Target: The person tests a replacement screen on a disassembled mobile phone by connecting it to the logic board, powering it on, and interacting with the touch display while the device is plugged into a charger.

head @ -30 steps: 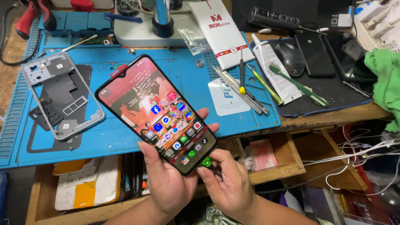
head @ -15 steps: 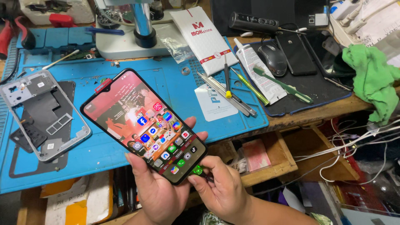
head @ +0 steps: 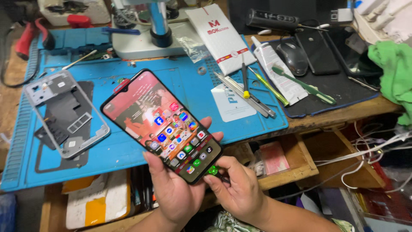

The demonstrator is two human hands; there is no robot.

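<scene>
My left hand point(head: 174, 189) cradles a black smartphone point(head: 161, 124) from below, its lit screen showing a red wallpaper and rows of app icons. A small red tab sticks out at the phone's top edge. My right hand point(head: 236, 189) pinches a small plug with a glowing green light point(head: 212, 170) right at the phone's bottom edge. I cannot tell whether the plug is seated in the port. The phone is tilted, its top pointing up and left over the blue work mat point(head: 128, 81).
A bare phone frame point(head: 64, 111) lies on the mat's left. Screwdrivers and tweezers point(head: 249, 92), a white box point(head: 219, 36), a glue tube, a mouse and a green cloth point(head: 392, 73) lie to the right. A microscope base point(head: 159, 38) stands behind; an open wooden drawer point(head: 283, 163) sits below.
The view has shifted, so the phone and hands sit slightly lower and further right in frame. Both hands keep the same hold on phone and plug.
</scene>
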